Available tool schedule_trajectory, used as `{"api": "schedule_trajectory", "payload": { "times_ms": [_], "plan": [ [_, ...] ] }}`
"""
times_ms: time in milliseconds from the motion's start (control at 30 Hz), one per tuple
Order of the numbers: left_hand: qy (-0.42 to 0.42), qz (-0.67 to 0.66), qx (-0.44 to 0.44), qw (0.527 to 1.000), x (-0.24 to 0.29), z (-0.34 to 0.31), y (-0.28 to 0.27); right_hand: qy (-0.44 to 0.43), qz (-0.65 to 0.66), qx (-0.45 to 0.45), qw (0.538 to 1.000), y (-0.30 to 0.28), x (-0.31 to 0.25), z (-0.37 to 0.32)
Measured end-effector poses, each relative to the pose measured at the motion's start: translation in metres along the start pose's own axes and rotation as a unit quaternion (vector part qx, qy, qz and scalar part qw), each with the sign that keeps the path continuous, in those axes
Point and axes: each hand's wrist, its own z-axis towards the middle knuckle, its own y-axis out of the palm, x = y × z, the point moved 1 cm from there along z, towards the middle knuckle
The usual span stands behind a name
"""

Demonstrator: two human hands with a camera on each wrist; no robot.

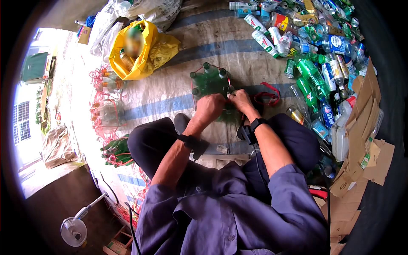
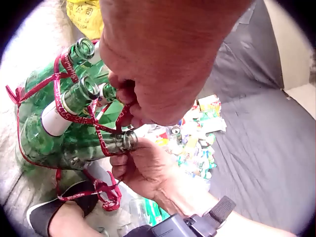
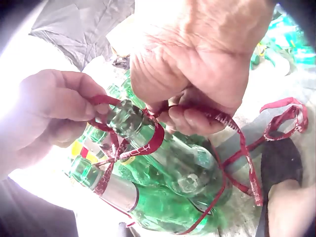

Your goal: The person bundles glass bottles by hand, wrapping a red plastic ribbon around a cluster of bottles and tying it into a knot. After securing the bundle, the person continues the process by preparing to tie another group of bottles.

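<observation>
A bundle of green glass bottles (image 1: 208,83) stands upright between my feet, bound with red printed ribbon (image 2: 64,116). Both hands work at the neck of a clearer bottle (image 3: 129,118) on the near side. My left hand (image 1: 211,106) pinches a ribbon loop beside that neck, thumb against finger. Across the neck, my right hand (image 1: 241,101) has its fingers curled round another stretch of ribbon, whose tail hangs down past the hand in the right wrist view. More ribbon (image 1: 277,98) lies loosely looped on the ground to the right.
Plastic bottles and cans (image 1: 314,76) are heaped at the right, beside cardboard (image 1: 361,119). A yellow bag (image 1: 165,49) holding bottles stands at the back left. Tied bundles of clear bottles (image 1: 108,112) and green bottles (image 1: 117,151) line the left side.
</observation>
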Motion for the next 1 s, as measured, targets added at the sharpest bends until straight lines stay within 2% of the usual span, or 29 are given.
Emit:
{"api": "schedule_trajectory", "payload": {
  "times_ms": [33, 133, 167, 233, 367, 433, 533, 667, 733, 867, 1000],
  "plan": [
    [-0.032, -0.028, -0.013, 0.999, -0.001, 0.001, 0.001, 0.0, 0.0, 0.0, 1.0, 0.0, -0.001, -0.001],
    [-0.059, -0.078, 0.007, 0.995, -0.004, 0.003, 0.0, 0.036, 0.017, 0.005, 0.999, -0.002, -0.008, -0.006],
    [-0.059, -0.078, 0.007, 0.995, -0.002, 0.003, -0.003, 0.017, -0.005, 0.018, 1.0, -0.001, -0.007, -0.005],
    [-0.114, -0.045, 0.012, 0.992, 0.002, 0.003, -0.01, 0.0, -0.027, 0.031, 0.999, 0.001, -0.005, -0.003],
    [-0.128, -0.016, 0.013, 0.992, -0.006, -0.004, -0.016, -0.02, -0.045, 0.018, 0.999, -0.006, -0.011, -0.006],
    [-0.183, -0.018, -0.017, 0.983, -0.009, -0.005, -0.02, -0.034, -0.065, 0.019, 0.997, -0.009, -0.016, -0.008],
    [-0.177, -0.017, 0.001, 0.984, 0.019, -0.009, -0.046, -0.031, -0.085, 0.016, 0.996, -0.012, -0.023, -0.011],
    [-0.171, 0.031, 0.012, 0.985, -0.015, -0.009, -0.022, -0.026, -0.079, 0.019, 0.996, -0.01, -0.022, -0.012],
    [-0.108, 0.032, 0.087, 0.99, -0.023, -0.01, -0.015, -0.025, -0.077, 0.019, 0.997, -0.008, -0.02, -0.012],
    [-0.098, 0.006, 0.065, 0.993, -0.033, -0.005, -0.013, -0.04, -0.071, 0.038, 0.996, -0.006, -0.019, -0.012],
    [-0.097, 0.04, 0.08, 0.991, -0.042, 0.0, -0.006, -0.054, -0.067, 0.043, 0.995, -0.003, -0.014, -0.011]
  ]
}}
